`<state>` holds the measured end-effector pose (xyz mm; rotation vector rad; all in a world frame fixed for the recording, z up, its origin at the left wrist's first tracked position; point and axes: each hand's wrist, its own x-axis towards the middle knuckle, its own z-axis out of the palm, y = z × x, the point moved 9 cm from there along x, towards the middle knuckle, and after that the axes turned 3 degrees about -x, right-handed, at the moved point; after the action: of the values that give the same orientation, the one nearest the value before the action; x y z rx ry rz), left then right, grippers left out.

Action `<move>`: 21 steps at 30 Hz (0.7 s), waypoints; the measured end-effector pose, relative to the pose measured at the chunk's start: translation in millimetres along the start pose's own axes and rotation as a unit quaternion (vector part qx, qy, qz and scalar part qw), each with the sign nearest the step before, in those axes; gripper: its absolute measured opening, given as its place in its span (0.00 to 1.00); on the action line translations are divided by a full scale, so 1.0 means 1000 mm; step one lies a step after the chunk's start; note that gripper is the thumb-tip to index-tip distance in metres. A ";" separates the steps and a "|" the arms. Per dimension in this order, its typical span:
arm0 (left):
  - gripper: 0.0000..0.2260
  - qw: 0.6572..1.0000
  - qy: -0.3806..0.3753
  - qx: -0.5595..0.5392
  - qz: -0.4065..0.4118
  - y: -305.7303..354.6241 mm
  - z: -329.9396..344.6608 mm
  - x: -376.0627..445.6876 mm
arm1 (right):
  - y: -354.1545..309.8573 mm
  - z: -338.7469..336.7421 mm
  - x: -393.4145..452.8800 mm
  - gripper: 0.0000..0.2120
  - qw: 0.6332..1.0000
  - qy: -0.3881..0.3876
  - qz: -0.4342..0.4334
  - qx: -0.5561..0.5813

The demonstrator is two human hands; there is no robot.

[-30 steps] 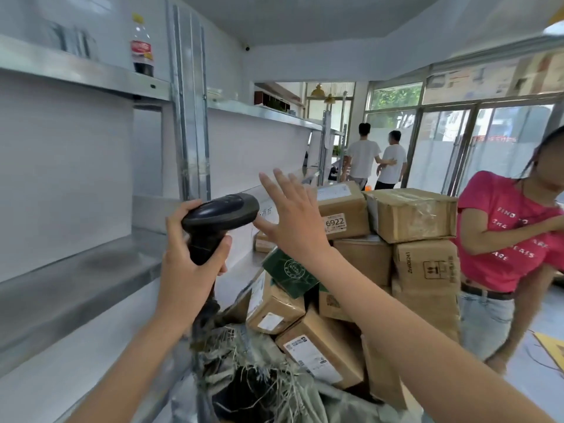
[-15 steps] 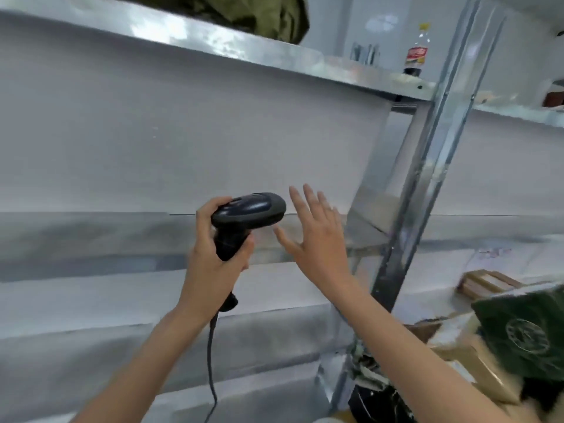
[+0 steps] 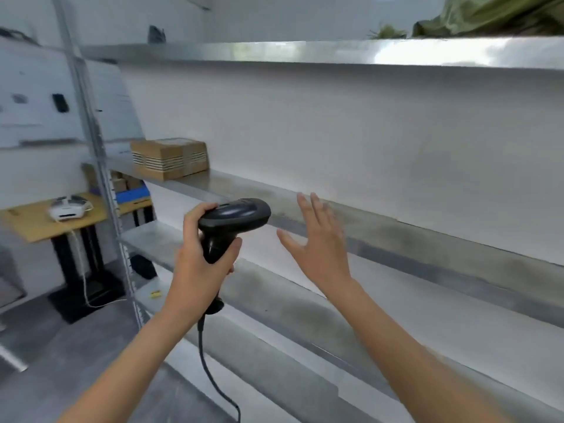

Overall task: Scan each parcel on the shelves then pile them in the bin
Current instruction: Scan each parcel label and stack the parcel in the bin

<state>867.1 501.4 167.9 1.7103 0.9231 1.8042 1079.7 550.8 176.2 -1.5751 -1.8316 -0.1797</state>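
While the left hand [image 3: 198, 264] is gripping the black scanner [image 3: 233, 219] by its handle, the right hand [image 3: 320, 242] is hovering empty with fingers spread before the middle shelf [image 3: 427, 239], well apart from 1 cardboard parcel [image 3: 169, 158].

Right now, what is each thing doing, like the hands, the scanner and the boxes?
Left hand: grips the scanner's handle.
Scanner: held upright, head pointing right, cable hanging below.
Right hand: raised, fingers spread, holding nothing.
Cardboard boxes: closed, stacked on the middle shelf, far left end.
Green bag: crumpled, lying on the top shelf.
White device: resting on the wooden table, cable trailing down.
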 end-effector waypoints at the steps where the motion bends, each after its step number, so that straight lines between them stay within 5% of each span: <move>1: 0.30 1.000 0.016 0.016 0.002 -0.003 -0.025 0.002 | -0.023 0.017 0.008 0.37 1.000 -0.010 -0.016 0.010; 11: 0.29 0.992 0.090 0.089 -0.004 -0.045 -0.230 0.044 | -0.232 0.165 0.081 0.38 0.994 -0.062 -0.092 0.011; 21: 0.31 0.991 0.081 0.109 -0.004 -0.094 -0.335 0.095 | -0.302 0.252 0.138 0.39 0.996 -0.077 -0.055 -0.004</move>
<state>516.5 585.5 164.3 1.7029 1.2326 1.9189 698.7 719.9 169.6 -1.5320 -2.0411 -0.1189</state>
